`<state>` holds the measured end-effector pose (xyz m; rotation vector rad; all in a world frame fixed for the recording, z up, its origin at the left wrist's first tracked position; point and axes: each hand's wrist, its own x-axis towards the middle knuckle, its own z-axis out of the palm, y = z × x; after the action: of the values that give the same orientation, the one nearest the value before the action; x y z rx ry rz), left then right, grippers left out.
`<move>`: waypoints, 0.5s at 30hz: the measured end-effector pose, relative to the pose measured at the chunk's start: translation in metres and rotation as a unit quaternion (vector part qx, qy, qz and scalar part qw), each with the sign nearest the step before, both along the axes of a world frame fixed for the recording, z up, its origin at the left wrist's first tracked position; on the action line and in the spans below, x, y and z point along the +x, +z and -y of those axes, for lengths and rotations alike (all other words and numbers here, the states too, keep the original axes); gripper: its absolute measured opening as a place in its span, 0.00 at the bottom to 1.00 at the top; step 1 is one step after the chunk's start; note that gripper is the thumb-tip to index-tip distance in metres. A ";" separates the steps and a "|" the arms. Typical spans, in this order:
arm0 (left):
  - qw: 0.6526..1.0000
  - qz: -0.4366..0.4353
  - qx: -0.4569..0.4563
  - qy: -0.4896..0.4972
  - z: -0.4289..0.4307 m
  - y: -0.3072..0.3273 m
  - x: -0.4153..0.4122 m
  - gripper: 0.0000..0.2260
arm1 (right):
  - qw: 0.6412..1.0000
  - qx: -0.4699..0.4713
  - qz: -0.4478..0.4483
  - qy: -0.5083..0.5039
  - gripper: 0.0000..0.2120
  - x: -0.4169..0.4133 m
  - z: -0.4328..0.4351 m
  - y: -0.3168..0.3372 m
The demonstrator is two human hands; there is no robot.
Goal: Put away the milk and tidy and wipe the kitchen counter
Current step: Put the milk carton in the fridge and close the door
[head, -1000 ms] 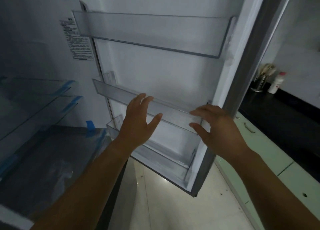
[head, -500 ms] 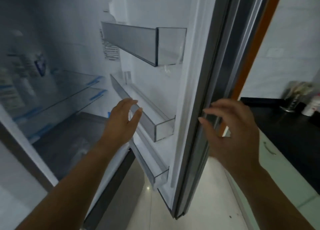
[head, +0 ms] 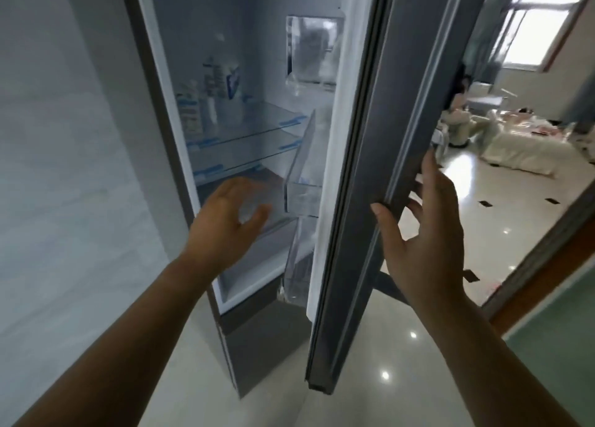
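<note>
Milk cartons (head: 225,78) stand on the upper glass shelf (head: 257,127) inside the fridge, seen through the narrow gap. The grey fridge door (head: 370,136) is edge-on to me, about half closed. My right hand (head: 425,243) holds the door's free edge, thumb on the edge face and fingers behind on the outer side. My left hand (head: 225,214) hovers with spread fingers in front of the fridge opening, blurred, holding nothing. Clear door bins (head: 302,181) show between the door and the shelves.
A pale wall (head: 64,169) runs along the left of the fridge. Glossy floor tiles (head: 386,346) lie below. Past the door, a doorway opens onto a bright room with a pale sofa (head: 521,149). A green cabinet front (head: 563,346) is at the lower right.
The door has swung further toward closed, now edge-on. My right hand moved onto its outer edge; my left hand pulled back from the door bins. The view turned left, away from the counter.
</note>
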<state>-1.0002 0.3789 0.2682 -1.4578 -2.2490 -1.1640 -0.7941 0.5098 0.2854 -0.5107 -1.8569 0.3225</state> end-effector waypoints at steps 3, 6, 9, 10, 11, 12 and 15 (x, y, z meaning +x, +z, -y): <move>0.998 -0.006 -0.012 0.068 0.026 0.001 -0.001 0.15 | 0.996 0.022 0.016 0.086 0.31 -0.023 0.007 -0.001; 0.993 -0.010 -0.032 0.113 0.044 0.007 -0.008 0.17 | 0.987 0.036 0.043 0.148 0.30 -0.051 0.010 -0.001; 0.988 -0.009 -0.047 0.149 0.055 0.018 -0.022 0.19 | 0.978 0.040 0.069 0.192 0.29 -0.085 0.011 -0.001; 0.987 -0.010 -0.047 0.156 0.057 0.021 -0.029 0.19 | 0.975 0.038 0.076 0.206 0.30 -0.096 0.011 -0.002; 0.986 -0.014 -0.046 0.161 0.059 0.026 -0.035 0.20 | 0.972 0.037 0.083 0.217 0.30 -0.107 0.010 -0.002; 0.985 -0.019 -0.047 0.166 0.059 0.029 -0.042 0.21 | 0.970 0.038 0.089 0.225 0.31 -0.118 0.008 -0.002; 0.984 -0.021 -0.035 0.173 0.057 0.040 -0.064 0.26 | 0.965 0.061 0.096 0.238 0.35 -0.152 -0.001 0.000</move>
<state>-1.0646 0.3223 0.3085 -1.0406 -2.4089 -0.9455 -0.9458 0.5104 0.2854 -0.0023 -2.1653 0.4860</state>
